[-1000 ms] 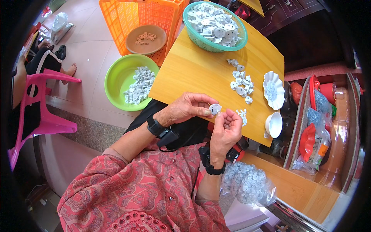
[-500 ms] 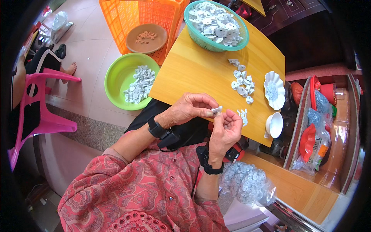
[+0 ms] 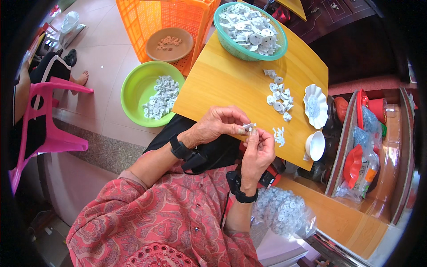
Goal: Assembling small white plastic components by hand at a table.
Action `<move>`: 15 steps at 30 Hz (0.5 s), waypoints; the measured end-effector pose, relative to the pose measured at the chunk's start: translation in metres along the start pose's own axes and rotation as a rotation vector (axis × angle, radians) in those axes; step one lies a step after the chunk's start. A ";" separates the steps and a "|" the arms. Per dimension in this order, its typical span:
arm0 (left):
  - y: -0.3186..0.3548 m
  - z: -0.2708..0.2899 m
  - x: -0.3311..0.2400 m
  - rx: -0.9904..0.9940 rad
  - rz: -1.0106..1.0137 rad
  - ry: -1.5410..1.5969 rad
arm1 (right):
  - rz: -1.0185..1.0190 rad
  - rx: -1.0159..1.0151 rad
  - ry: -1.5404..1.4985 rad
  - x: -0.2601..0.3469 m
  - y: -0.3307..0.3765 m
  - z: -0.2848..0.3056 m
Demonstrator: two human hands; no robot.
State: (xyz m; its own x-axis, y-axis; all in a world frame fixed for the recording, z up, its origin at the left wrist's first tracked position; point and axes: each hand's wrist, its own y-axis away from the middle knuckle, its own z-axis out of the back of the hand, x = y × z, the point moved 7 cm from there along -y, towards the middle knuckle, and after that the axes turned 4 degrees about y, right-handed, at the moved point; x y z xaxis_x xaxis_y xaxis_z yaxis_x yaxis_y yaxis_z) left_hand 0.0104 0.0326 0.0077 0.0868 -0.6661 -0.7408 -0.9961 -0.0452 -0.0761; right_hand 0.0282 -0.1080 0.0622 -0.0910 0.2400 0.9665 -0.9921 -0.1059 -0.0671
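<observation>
My left hand [image 3: 219, 125] and my right hand [image 3: 258, 152] meet over the near edge of the yellow wooden table [image 3: 227, 78]. Together their fingertips pinch a small white plastic part [image 3: 249, 127], now turned edge-on. Just to the right lies a small cluster of tiny white pieces [image 3: 279, 135]. Further back on the table sits a loose group of white round parts [image 3: 278, 94]. Both wrists wear black bands.
A teal basket [image 3: 249, 29] full of white parts stands at the table's far end. A scalloped white dish [image 3: 315, 106] and a small white bowl [image 3: 316, 145] sit at the right edge. On the floor are a green basin [image 3: 147, 93], a brown bowl [image 3: 169, 43], an orange crate [image 3: 167, 15] and a pink chair [image 3: 49, 129]. A clear bag [image 3: 284, 213] of parts lies by my right elbow.
The white part lay flat between my fingers a second ago; it is now turned on edge, and my hands have closed a little nearer together.
</observation>
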 end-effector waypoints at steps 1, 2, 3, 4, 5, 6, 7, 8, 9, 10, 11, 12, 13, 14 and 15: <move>0.000 0.001 0.001 -0.016 0.015 0.009 | 0.028 0.013 0.057 -0.001 0.000 0.000; 0.000 0.000 0.001 -0.016 0.013 0.009 | 0.056 0.026 0.114 -0.001 0.000 0.000; 0.000 0.001 0.000 -0.023 0.010 0.002 | 0.057 0.027 0.114 -0.002 0.000 0.001; 0.000 0.002 0.000 -0.030 0.008 -0.005 | 0.057 0.035 0.146 0.000 0.001 0.001; 0.000 0.002 -0.001 -0.031 0.006 -0.005 | 0.056 0.043 0.177 0.000 0.001 0.000; 0.000 0.002 -0.001 -0.031 -0.005 -0.023 | 0.057 0.044 0.177 0.000 0.000 -0.001; 0.000 0.002 -0.002 -0.030 -0.016 -0.040 | 0.048 0.053 0.196 -0.003 0.000 -0.001; 0.000 0.002 -0.002 -0.029 -0.017 -0.040 | 0.039 0.062 0.214 -0.006 0.000 -0.002; 0.001 0.002 -0.002 -0.026 -0.019 -0.059 | 0.040 0.061 0.214 -0.007 0.000 -0.002; 0.001 0.002 -0.003 -0.024 -0.021 -0.078 | 0.046 0.060 0.214 -0.008 0.000 -0.002; 0.002 0.001 -0.004 -0.024 -0.022 -0.079 | 0.053 0.059 0.214 -0.008 0.000 -0.002; 0.002 0.000 -0.006 -0.029 -0.022 -0.083 | 0.053 0.059 0.213 -0.008 0.000 -0.002; 0.002 0.000 -0.007 -0.033 -0.023 -0.086 | 0.051 0.060 0.214 -0.006 0.000 -0.003; 0.002 0.000 -0.007 -0.033 -0.022 -0.087 | 0.048 0.060 0.213 -0.005 0.000 -0.003; 0.002 0.001 -0.006 -0.036 -0.023 -0.080 | 0.048 0.059 0.212 -0.004 0.000 -0.004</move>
State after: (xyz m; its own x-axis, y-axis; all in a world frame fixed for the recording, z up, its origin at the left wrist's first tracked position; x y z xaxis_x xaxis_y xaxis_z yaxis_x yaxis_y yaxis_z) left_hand 0.0083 0.0373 0.0112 0.1090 -0.6033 -0.7901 -0.9937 -0.0873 -0.0704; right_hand 0.0282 -0.1055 0.0577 -0.1600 0.4305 0.8883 -0.9800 -0.1768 -0.0908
